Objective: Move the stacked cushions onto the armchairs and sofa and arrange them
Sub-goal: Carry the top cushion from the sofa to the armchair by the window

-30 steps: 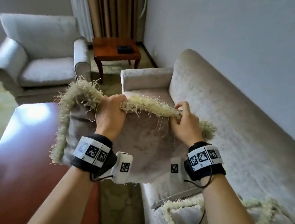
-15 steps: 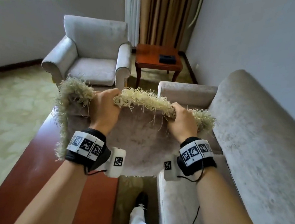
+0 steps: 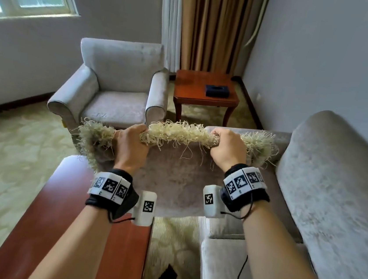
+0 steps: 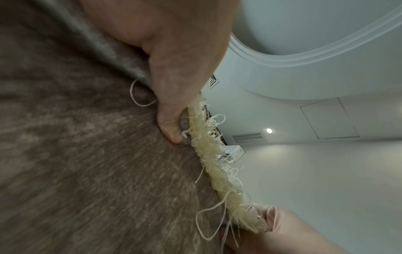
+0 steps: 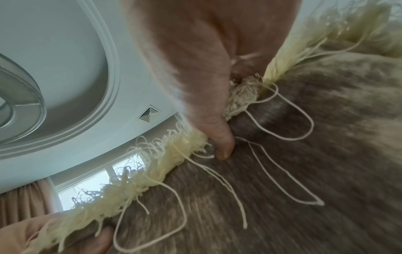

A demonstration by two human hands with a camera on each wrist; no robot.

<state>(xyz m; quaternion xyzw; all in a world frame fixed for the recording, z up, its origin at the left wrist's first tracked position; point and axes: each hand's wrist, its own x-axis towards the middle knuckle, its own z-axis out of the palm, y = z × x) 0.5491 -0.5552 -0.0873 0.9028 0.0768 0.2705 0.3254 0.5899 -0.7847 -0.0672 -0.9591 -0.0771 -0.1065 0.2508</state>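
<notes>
I hold a grey-brown cushion (image 3: 174, 179) with a cream fringe (image 3: 179, 132) up in front of me, hanging from its top edge. My left hand (image 3: 132, 142) grips the fringed edge near its left corner. My right hand (image 3: 223, 148) grips the same edge further right. In the left wrist view the thumb (image 4: 172, 123) presses into the cushion (image 4: 87, 154) beside the fringe. The right wrist view shows the thumb (image 5: 219, 137) pinching the cushion (image 5: 304, 171) likewise. An empty grey armchair (image 3: 115, 90) stands ahead on the left. The grey sofa (image 3: 333, 190) runs along my right.
A red-brown coffee table (image 3: 53, 227) lies below my left arm. A small wooden side table (image 3: 193, 92) with a dark box (image 3: 217, 90) stands in the corner between armchair and sofa. Curtains (image 3: 214, 28) hang behind it. Patterned carpet (image 3: 15, 166) covers the floor.
The view has swung left and up, away from the fringed cushions on the sofa seat, so the armchair now sits ahead. Both hands keep their grip and carry the cushion higher.
</notes>
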